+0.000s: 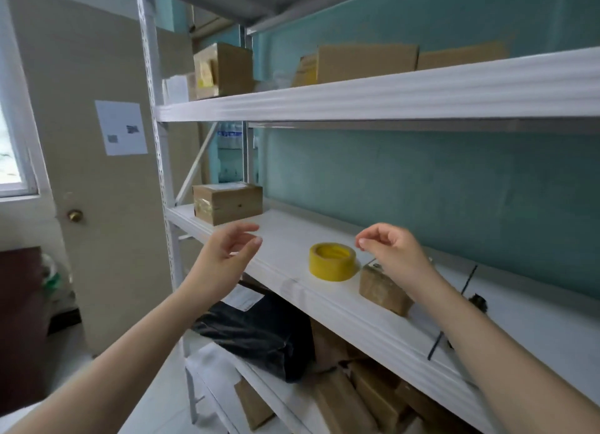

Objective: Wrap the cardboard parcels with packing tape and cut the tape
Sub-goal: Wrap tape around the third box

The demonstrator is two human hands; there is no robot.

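A yellow roll of packing tape (331,261) lies flat on the white middle shelf (285,248). Just right of it stands a small cardboard parcel (383,291), partly hidden by my right wrist. My right hand (391,251) hovers above that parcel with loosely curled fingers, holding nothing. My left hand (227,251) floats in front of the shelf edge, fingers relaxed and empty. A taped cardboard parcel (228,202) sits at the shelf's far left end. Dark scissors (479,302) lie further right, half covered by my right forearm.
Several cardboard boxes (367,62) stand on the upper shelf. Below the middle shelf lie a black plastic bag (259,333) and several brown parcels (363,398). A beige door (97,174) with a brass knob is to the left.
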